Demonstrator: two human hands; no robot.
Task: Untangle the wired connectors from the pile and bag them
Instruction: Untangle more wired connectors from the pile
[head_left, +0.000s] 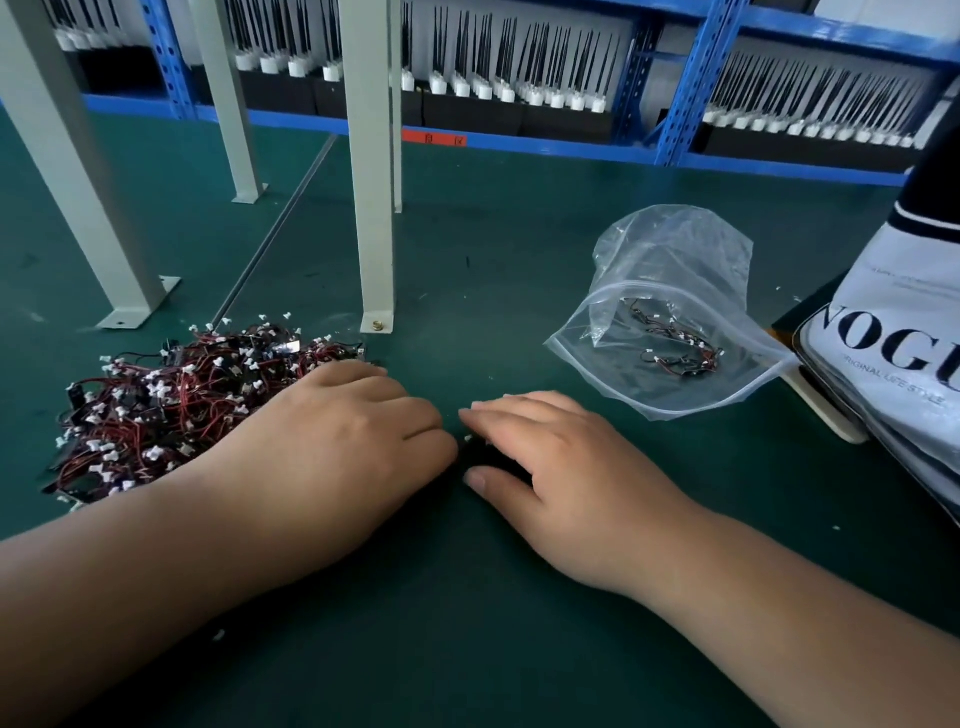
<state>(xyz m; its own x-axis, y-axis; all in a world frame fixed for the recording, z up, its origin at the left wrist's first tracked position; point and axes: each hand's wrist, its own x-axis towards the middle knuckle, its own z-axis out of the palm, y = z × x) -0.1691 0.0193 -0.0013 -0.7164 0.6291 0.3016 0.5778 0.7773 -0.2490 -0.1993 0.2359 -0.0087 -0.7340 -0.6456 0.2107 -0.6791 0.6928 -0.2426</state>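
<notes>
Grip unclear: left hand (337, 441), right hand (561, 467) close together | clear plastic bag (675, 249), right: few connectors (675, 343) (early) | red-black wire pile (156, 405), left: large

The green table (493, 623) bears a connector pile (171, 405) left, a clear bag (670, 322) and a printed bag (893, 374) right.

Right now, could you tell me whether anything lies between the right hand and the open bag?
Nothing visible does: only bare green mat lies between the right hand and the bag, whose mouth gapes open.
</notes>
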